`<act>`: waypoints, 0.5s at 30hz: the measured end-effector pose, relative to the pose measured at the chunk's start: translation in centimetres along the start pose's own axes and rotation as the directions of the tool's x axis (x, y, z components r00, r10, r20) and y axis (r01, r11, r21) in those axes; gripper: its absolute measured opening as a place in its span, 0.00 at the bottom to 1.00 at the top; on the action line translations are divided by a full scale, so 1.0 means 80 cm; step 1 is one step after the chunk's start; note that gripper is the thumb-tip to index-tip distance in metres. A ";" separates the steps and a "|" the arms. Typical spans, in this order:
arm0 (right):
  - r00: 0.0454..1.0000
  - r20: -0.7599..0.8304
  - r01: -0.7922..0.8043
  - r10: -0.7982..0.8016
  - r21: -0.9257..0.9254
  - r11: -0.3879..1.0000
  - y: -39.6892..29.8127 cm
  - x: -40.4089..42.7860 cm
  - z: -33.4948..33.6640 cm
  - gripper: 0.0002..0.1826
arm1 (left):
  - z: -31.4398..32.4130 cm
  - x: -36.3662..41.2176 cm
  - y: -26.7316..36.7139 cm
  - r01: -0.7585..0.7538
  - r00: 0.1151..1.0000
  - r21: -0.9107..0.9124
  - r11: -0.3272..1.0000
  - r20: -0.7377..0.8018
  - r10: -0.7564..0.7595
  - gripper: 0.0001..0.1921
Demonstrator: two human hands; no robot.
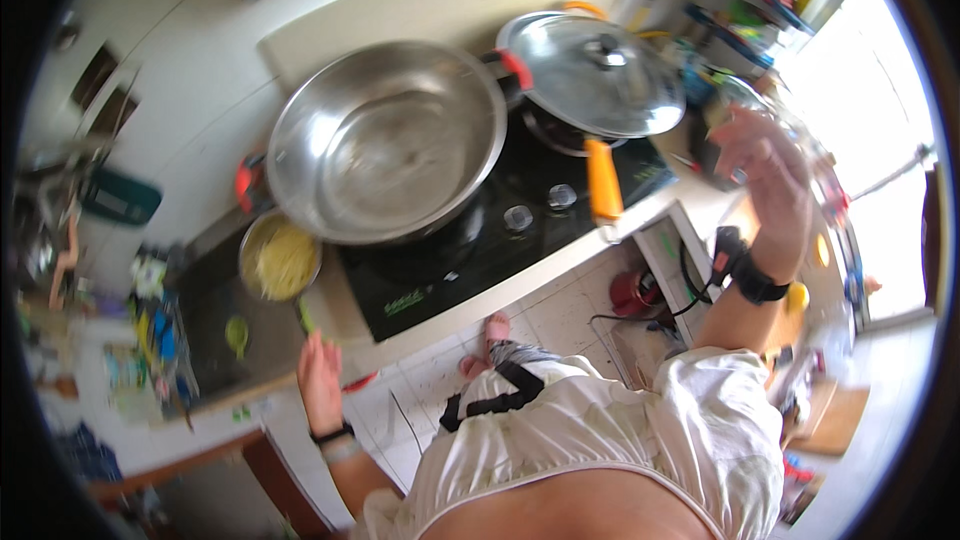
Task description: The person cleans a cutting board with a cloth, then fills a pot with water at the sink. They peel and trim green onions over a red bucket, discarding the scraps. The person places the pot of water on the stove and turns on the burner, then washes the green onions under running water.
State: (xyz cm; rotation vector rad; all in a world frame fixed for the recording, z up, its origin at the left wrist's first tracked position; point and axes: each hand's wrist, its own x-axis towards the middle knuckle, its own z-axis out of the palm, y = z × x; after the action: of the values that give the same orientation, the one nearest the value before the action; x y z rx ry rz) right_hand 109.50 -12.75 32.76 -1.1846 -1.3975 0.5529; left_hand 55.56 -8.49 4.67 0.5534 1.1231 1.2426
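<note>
My left hand (pixel 319 376) hangs near the counter's front edge, fingers extended, with nothing visible in it. Just beyond its fingertips is a slim green item (pixel 306 315), too blurred to name. A metal bowl (pixel 244 270) of pale yellow shreds (pixel 285 262) stands beside the sink. My right hand (pixel 765 157) is raised at the right of the stove, blurred, fingers loosely bent and apart, apparently holding nothing. Between the hands, a wide steel wok (pixel 405 157) without a lid sits on the black glass cooktop (pixel 427 285). Behind it to the right is a lidded pan (pixel 600 75) with an orange handle (pixel 603 180).
The sink (pixel 206 345) at the left has a small green strainer or ladle (pixel 237 334) in it. A red container (pixel 631 292) and cables lie in the opening under the counter. Shelves of jars and bottles crowd the right, beside a bright window (pixel 892 127).
</note>
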 end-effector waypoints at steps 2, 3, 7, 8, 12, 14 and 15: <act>0.987 -0.070 -0.133 0.143 0.123 0.983 0.019 -0.040 -0.020 0.18 | -0.034 -0.033 -0.043 0.144 0.988 -0.152 0.978 -0.033 -0.150 0.10; 0.969 -0.109 -0.204 0.221 0.146 0.968 0.038 -0.058 -0.024 0.17 | -0.046 -0.047 -0.068 0.175 0.965 -0.180 0.968 -0.166 -0.205 0.08; 0.737 -0.156 -0.660 0.658 0.044 0.750 0.138 -0.105 -0.016 0.13 | -0.085 -0.077 -0.133 0.349 0.876 -0.147 0.926 -0.301 -0.378 0.08; 0.758 -0.124 -0.638 0.641 0.065 0.767 0.159 -0.112 -0.013 0.13 | -0.093 -0.080 -0.141 0.397 0.870 -0.099 0.913 -0.277 -0.408 0.08; 0.729 -0.101 -0.683 0.678 -0.033 0.730 0.224 -0.108 -0.001 0.12 | -0.112 -0.091 -0.164 0.395 0.865 0.120 0.911 -0.382 -0.325 0.09; 0.736 -0.070 -0.677 0.673 -0.053 0.734 0.241 -0.090 -0.014 0.12 | -0.118 -0.098 -0.171 0.373 0.853 0.165 0.913 -0.449 -0.267 0.09; 0.745 -0.072 -0.667 0.663 -0.047 0.744 0.249 -0.078 -0.027 0.12 | -0.120 -0.104 -0.177 0.362 0.845 0.162 0.918 -0.474 -0.249 0.08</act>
State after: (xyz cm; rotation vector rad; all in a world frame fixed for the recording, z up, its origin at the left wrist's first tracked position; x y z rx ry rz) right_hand 116.99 -11.39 13.23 -1.7565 -0.9161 0.9692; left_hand 54.04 -22.52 -8.09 0.2515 1.7013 0.9717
